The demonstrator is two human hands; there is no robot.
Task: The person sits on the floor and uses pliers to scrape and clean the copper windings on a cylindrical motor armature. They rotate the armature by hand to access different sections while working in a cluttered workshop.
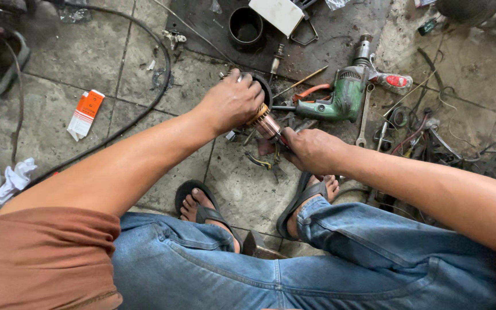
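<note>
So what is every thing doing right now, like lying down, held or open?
Left hand: gripping the round black housing.
Right hand: holding the copper motor core by its shaft end.
Green drill: lying on its side, untouched.
Orange and white box: lying flat on the floor.
Black cup: upright, open.

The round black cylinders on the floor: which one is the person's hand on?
The nearer one, mostly hidden under the left hand beside the copper-wound motor part. The other black cylinder stands alone farther away on the dark mat, untouched.
</note>
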